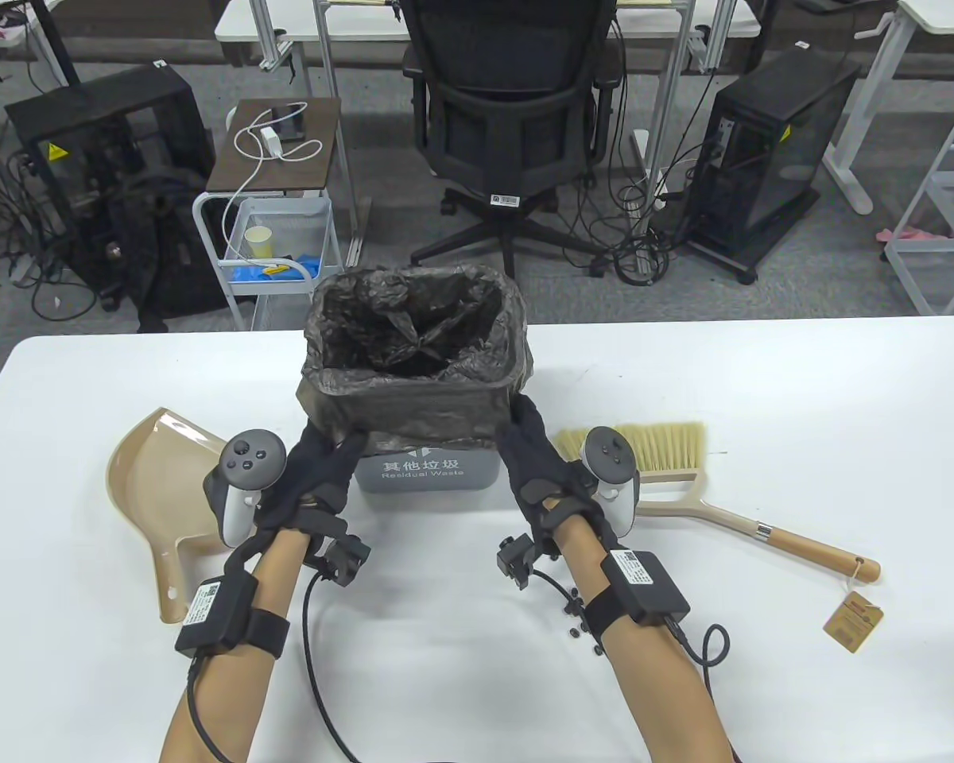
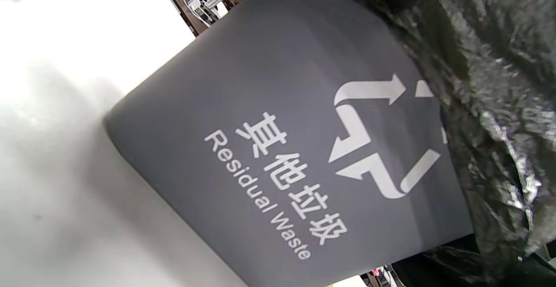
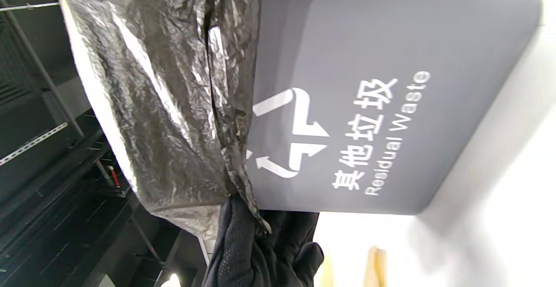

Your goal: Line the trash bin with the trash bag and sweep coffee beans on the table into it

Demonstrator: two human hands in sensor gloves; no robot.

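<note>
Table view: the grey plastic trash bin (image 1: 429, 469) is stood mid-table, lined by the crinkled black trash bag (image 1: 413, 350) folded over its rim. The bag's hanging edge is pinched by the left hand (image 1: 318, 477) and the right hand (image 1: 537, 469).

The grey trash bin (image 1: 428, 469) draped with the black trash bag (image 1: 413, 358) stands mid-table and blocks the centre, with the left hand (image 1: 318, 477) and right hand (image 1: 537, 469) pressed against its near corners. Left of the left hand lies a beige dustpan (image 1: 155, 485), closing that flank; just right of the right hand a hand brush (image 1: 684, 469) lies with its wooden handle running out rightward. Bare white table (image 1: 843, 397) stays open at the far right, along the near edge between the forearms, and in the far left corner.
</note>
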